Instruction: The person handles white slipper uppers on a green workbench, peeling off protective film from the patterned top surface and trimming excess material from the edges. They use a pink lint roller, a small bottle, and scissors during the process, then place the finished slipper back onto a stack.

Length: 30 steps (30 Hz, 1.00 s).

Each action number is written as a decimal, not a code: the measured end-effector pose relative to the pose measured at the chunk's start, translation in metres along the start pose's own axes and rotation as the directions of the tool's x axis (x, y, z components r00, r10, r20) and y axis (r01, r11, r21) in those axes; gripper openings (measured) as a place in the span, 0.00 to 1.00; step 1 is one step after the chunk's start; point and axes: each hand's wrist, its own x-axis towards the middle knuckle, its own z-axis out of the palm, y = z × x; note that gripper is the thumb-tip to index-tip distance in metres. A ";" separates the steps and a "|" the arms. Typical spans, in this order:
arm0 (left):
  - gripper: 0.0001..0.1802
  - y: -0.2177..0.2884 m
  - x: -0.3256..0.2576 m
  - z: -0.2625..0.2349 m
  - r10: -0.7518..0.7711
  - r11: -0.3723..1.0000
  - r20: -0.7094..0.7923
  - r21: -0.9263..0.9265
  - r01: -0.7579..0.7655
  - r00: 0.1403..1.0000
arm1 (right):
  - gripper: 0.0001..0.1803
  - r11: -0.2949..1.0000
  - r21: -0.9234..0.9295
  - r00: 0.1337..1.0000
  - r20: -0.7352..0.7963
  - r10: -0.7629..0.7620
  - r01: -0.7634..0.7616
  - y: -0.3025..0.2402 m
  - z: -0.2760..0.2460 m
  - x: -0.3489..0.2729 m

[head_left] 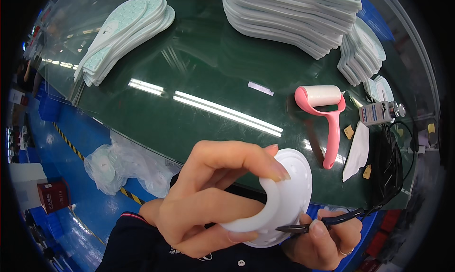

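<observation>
My left hand [204, 201] is closed around a white insole-shaped piece [297, 182], bending it into a curve with the thumb and fingers. Small raised dots or holes show along its face. Below and right of it, my right hand [324, 239] pinches a slim black pointed tool [295, 228]; its kind I cannot make out. The dark tip points left and lies at the lower part of the white piece; whether it touches I cannot tell. The tool's black rear end reaches up right toward a black cord. A ring sits on one right finger.
Pale green-white insoles are stacked at the far middle [289, 23], far left [125, 35] and far right [361, 56] of the dark green table [204, 82]. At right lie a pink lint roller [333, 129], a metal-capped bottle [377, 113], a white cloth or paper [356, 153] and a black bundle [385, 172].
</observation>
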 end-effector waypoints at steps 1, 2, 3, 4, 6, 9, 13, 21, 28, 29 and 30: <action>0.06 0.000 0.000 0.001 -0.008 1.000 -0.008 -0.004 0.008 1.000 | 0.18 1.000 -0.004 1.000 0.001 -0.010 0.010 0.001 0.000 0.000; 0.06 0.000 0.000 0.001 -0.016 1.000 -0.014 -0.008 0.016 1.000 | 0.17 1.000 -0.005 1.000 -0.007 -0.022 0.022 0.002 0.001 0.000; 0.06 0.000 0.000 0.001 -0.019 1.000 -0.020 -0.011 0.018 1.000 | 0.17 0.999 0.000 0.999 -0.015 -0.036 0.036 0.003 0.002 0.001; 0.06 -0.001 -0.001 0.001 -0.021 1.000 -0.024 -0.014 0.021 0.999 | 0.17 0.999 0.003 0.998 -0.023 -0.050 0.050 0.004 0.004 0.002; 0.06 -0.001 -0.001 0.002 -0.027 0.999 -0.035 -0.023 0.026 0.999 | 0.16 0.998 0.024 0.995 -0.080 -0.055 0.057 0.006 0.009 0.001; 0.06 0.000 -0.001 0.004 -0.037 0.999 -0.052 -0.039 0.035 0.998 | 0.16 0.999 -0.009 0.993 -0.105 -0.048 0.047 0.002 0.010 0.001; 0.06 0.000 -0.003 0.005 -0.048 0.998 -0.068 -0.032 0.046 0.997 | 0.15 0.996 -0.068 0.993 -0.102 -0.056 0.049 0.000 0.010 0.000; 0.05 -0.002 -0.003 0.003 -0.035 0.999 -0.010 -0.038 0.034 0.999 | 0.19 0.967 -0.190 0.970 -0.203 0.133 -0.172 -0.013 0.020 -0.009; 0.03 -0.003 -0.002 0.003 -0.017 0.996 0.027 -0.088 0.019 0.999 | 0.25 0.865 -0.048 0.797 -0.418 0.437 -0.499 0.003 0.008 -0.024; 0.03 -0.002 -0.002 0.003 -0.011 0.996 0.033 -0.089 0.013 0.999 | 0.23 0.844 -0.052 0.793 -0.378 0.478 -0.533 0.006 0.005 -0.028; 0.02 -0.002 -0.003 0.003 -0.013 0.996 0.025 -0.085 0.015 1.000 | 0.23 0.794 0.018 0.727 -0.389 0.566 -0.608 0.010 0.007 -0.028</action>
